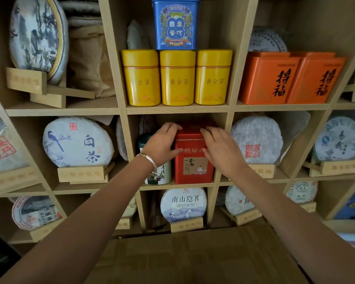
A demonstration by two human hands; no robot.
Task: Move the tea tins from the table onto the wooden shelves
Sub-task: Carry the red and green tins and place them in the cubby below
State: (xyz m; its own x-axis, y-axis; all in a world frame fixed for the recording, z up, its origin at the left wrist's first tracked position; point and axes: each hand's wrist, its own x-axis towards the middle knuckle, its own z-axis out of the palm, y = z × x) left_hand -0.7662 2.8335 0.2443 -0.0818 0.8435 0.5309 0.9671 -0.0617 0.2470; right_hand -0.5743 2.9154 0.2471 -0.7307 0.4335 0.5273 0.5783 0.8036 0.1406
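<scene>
A red square tea tin (193, 167) stands upright in the middle cell of the wooden shelves (176, 108). My left hand (162, 145) grips its left side, thumb on the front and fingers over the lid. My right hand (219, 150) grips its right side the same way. Just left of it, partly behind my left wrist, stands a white and green round tin (159, 175). In the cell above are three yellow tins (177, 78) in a row with a blue tin (175, 25) stacked on top. Two orange tins (291, 78) fill the cell to the right.
Round paper-wrapped tea cakes on small wooden stands fill the neighbouring cells, such as one with a bird print (78, 142) and one below (183, 203). A brown cardboard surface (193, 259) lies low in front of the shelves, between my forearms.
</scene>
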